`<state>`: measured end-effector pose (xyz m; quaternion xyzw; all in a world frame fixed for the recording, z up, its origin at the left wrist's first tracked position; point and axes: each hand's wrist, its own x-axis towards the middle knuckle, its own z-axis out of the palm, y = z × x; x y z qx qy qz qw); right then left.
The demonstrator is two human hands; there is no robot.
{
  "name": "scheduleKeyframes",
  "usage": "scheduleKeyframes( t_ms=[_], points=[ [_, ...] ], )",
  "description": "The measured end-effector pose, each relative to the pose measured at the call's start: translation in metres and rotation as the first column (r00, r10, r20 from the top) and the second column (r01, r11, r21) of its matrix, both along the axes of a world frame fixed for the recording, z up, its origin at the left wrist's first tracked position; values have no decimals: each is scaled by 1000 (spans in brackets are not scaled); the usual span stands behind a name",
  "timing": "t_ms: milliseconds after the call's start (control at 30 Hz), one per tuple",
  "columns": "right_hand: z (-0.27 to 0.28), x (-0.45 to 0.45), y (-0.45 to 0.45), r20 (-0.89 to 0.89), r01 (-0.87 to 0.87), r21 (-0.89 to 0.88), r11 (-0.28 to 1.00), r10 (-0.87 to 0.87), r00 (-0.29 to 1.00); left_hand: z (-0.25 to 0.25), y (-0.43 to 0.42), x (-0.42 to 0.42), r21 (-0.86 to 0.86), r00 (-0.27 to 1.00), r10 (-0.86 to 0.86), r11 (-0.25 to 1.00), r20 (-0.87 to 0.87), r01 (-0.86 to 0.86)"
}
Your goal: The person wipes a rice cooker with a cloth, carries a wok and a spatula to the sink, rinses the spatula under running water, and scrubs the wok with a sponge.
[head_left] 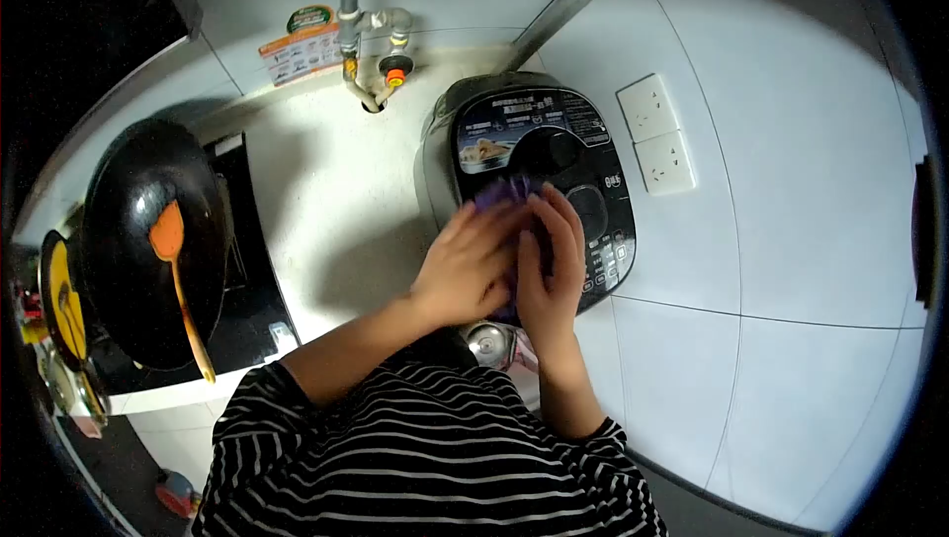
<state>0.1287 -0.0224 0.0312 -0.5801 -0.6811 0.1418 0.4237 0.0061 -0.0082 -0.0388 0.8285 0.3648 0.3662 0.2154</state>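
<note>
A purple cloth (pixel 506 191) is bunched between my two hands, mostly covered by the fingers and smeared by motion. My left hand (pixel 465 265) lies across it from the left, fingers bent over it. From the right, my right hand (pixel 556 250) curls round it with the fingertips pointing up. Both hands are above the front of a black electric cooker (pixel 583 206), whose lid is down and carries printed labels and a button panel. Whether the cloth touches the lid cannot be made out.
A black wok (pixel 129 211) with an orange spatula (pixel 168 230) sits on the dark hob (pixel 247 310) at left. Behind the counter (pixel 316 191) run a pipe and valve (pixel 395 72). Wall sockets (pixel 654 132) are on the right. A round metal lid (pixel 488 344) is near my body.
</note>
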Motion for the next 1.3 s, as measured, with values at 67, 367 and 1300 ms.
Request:
scheduleKeyframes(
  t_ms=[67, 367, 1300],
  points=[
    [-1, -10, 6, 57, -32, -24, 999, 33, 998, -4, 16, 0, -8, 976, 165, 986, 143, -165],
    [-19, -46, 27, 495, -112, -150, 982, 172, 852, -78, 117, -17, -610, 592, 484, 792, 644, 16],
    [-33, -69, 27, 544, -36, -245, 969, 167, 822, -257, 166, 12, -658, 616, 458, 741, 641, 134]
  ],
)
